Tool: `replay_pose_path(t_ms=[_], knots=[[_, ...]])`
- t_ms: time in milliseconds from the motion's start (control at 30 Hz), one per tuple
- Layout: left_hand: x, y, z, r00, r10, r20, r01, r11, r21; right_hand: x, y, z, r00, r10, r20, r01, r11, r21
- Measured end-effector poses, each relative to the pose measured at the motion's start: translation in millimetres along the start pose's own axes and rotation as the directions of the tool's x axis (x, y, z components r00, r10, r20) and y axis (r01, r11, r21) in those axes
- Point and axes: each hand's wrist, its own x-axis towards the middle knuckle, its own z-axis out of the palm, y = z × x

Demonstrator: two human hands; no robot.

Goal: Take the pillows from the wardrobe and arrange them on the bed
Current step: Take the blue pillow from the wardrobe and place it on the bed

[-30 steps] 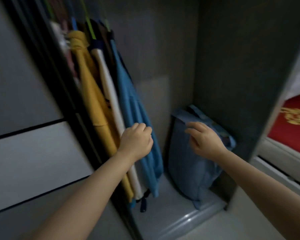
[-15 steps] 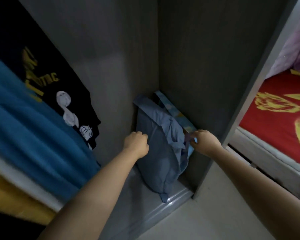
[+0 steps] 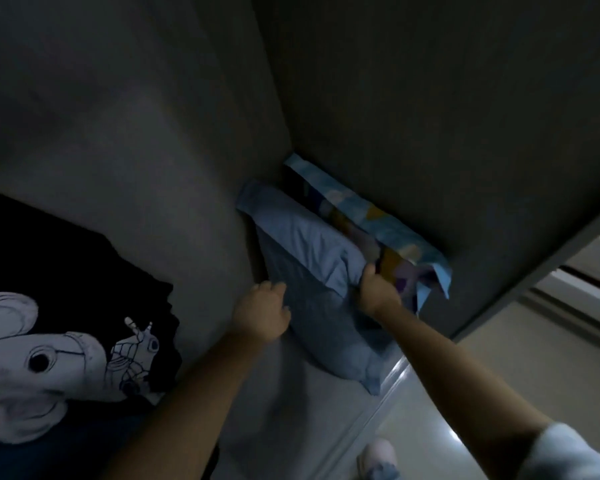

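I see the blue pillow [image 3: 312,271] standing in the wardrobe [image 3: 430,98] corner, a patterned pillow [image 3: 378,223] wedged behind it. My right hand [image 3: 378,292] grips the blue pillow's top edge; my left hand [image 3: 262,315] presses its side, fingers curled. A black shirt [image 3: 66,289] hangs left of it.

Two pillows stand in the wardrobe corner: one plain blue pillow [image 3: 312,271], one patterned pillow [image 3: 371,216]. One black printed T-shirt [image 3: 66,306] hangs left. Two hands reach in: left hand [image 3: 262,315], right hand [image 3: 378,292].
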Motion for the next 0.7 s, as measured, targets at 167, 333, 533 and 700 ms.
replay_pose_path(t_ms=[167, 333, 533, 700], knots=[[8, -12, 28, 0.987, 0.146, -0.073, -0.155, 0.978, -0.142, -71, 23, 47, 0.938, -0.278, 0.207, 0.281, 0.96, 0.018], [-19, -20, 66, 0.941, 0.252, 0.227, -0.311, 0.908, 0.28, -149, 65, 61, 0.916, -0.296, 0.271, 0.305, 0.952, 0.01], [-98, 37, 91, 0.862, 0.491, -0.127, -0.449, 0.855, 0.26, -213, 114, 40, 0.944, -0.234, 0.232, 0.244, 0.97, -0.014], [-168, 113, 102, 0.732, 0.624, -0.276, -0.571, 0.781, 0.253, -290, 185, 2, 0.959, -0.237, 0.156, 0.255, 0.961, -0.11]])
